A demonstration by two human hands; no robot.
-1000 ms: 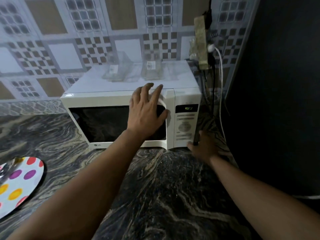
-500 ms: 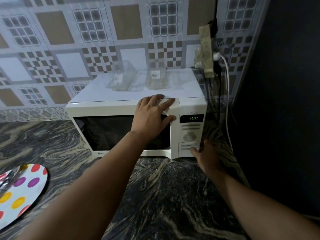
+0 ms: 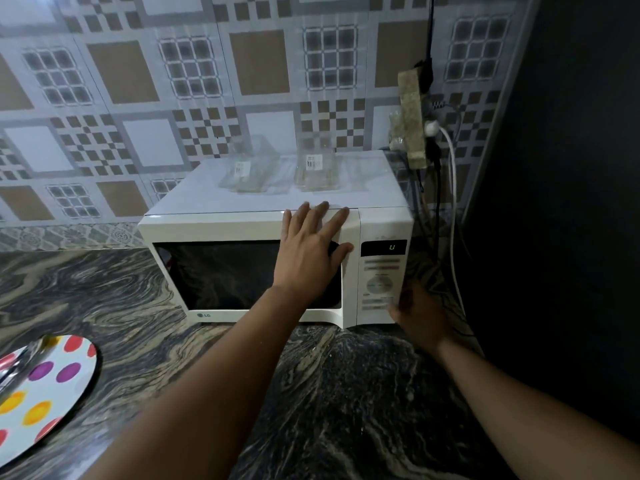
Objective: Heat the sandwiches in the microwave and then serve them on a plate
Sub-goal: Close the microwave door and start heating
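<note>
My left hand (image 3: 311, 251) lies spread on the microwave (image 3: 249, 226) door; right hand (image 3: 420, 313), grip unclear, at its panel; dotted plate (image 3: 52, 382) well left.

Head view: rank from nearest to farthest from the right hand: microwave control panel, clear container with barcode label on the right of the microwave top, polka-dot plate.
1. White control panel, touching the right hand at its lower right edge.
2. Clear plastic container with the barcode label, up on the white microwave top.
3. Polka-dot round plate, far left on the dark marbled counter.
</note>
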